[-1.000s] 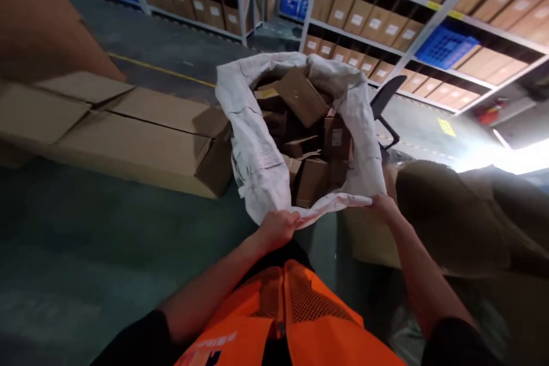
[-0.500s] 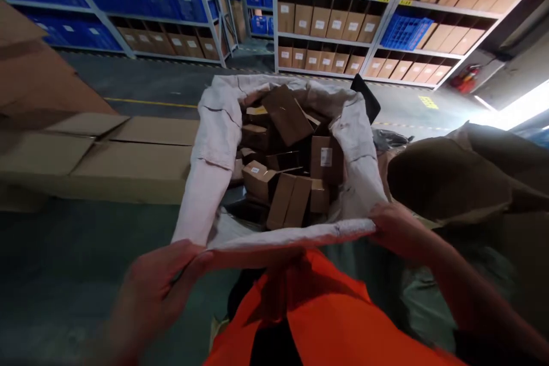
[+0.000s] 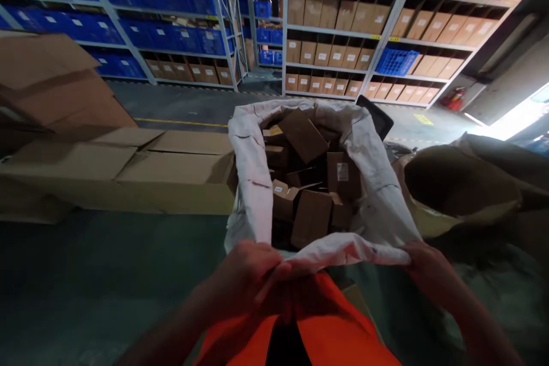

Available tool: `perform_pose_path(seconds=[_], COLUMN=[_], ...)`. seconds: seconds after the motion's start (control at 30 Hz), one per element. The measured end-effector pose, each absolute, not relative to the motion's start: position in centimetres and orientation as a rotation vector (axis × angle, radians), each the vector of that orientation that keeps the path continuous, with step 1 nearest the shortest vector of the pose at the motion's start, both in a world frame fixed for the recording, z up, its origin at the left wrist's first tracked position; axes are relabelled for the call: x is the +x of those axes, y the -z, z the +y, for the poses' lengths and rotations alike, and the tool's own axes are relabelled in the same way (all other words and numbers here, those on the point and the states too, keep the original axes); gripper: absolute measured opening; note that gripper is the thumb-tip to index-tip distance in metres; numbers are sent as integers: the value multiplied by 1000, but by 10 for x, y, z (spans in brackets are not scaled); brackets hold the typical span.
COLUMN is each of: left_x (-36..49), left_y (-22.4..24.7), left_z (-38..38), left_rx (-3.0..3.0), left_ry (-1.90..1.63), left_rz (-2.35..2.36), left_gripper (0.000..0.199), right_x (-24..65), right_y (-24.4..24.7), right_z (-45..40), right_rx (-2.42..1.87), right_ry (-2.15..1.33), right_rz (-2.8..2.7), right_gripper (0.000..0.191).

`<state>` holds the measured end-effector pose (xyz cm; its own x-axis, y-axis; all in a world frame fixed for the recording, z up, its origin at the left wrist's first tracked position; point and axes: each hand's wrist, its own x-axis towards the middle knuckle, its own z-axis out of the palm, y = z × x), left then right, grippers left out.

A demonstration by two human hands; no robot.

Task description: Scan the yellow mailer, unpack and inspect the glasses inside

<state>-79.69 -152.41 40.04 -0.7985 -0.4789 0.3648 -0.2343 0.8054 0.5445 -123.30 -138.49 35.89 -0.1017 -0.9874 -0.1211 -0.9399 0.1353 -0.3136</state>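
Observation:
A large white woven sack [image 3: 252, 183] stands before me with its rim rolled outward. Inside it lie several brown cardboard boxes [image 3: 311, 217], some with their flaps open. My left hand [image 3: 253, 269] is closed around the near left corner of the rim. At the near right corner, my right hand [image 3: 429, 266] grips the same rolled edge. Between both hands the near edge sags a little and is creased. My fingertips are partly hidden by the fabric.
Closed cardboard cartons [image 3: 180, 183] stand in a row left of the sack. An open brown sack [image 3: 463, 177] is at the right. A dark flat panel [image 3: 375, 117] juts up behind the far right corner. Racks with boxes [image 3: 330, 57] and blue bins [image 3: 171, 37] line the back.
The sack and both hands now appear further right and lower in view. My hands are slightly closer together, and the near rim has gone from taut to slack and creased.

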Motion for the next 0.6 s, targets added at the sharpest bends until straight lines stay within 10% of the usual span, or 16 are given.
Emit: perform_pose_path(seconds=[0.27, 0.6], left_x=[-668, -535], left_y=[-429, -431], left_z=[-1555, -1564], left_rx=[238, 177], left_ry=[777, 818], left_rz=[-2606, -2495], left_gripper=[38, 41], right_x=[-1064, -966], right_y=[-388, -446], right_z=[-1228, -1304], right_rx=[-1555, -1791], right_ry=[366, 20], right_rz=[2199, 2202], right_gripper=[20, 22])
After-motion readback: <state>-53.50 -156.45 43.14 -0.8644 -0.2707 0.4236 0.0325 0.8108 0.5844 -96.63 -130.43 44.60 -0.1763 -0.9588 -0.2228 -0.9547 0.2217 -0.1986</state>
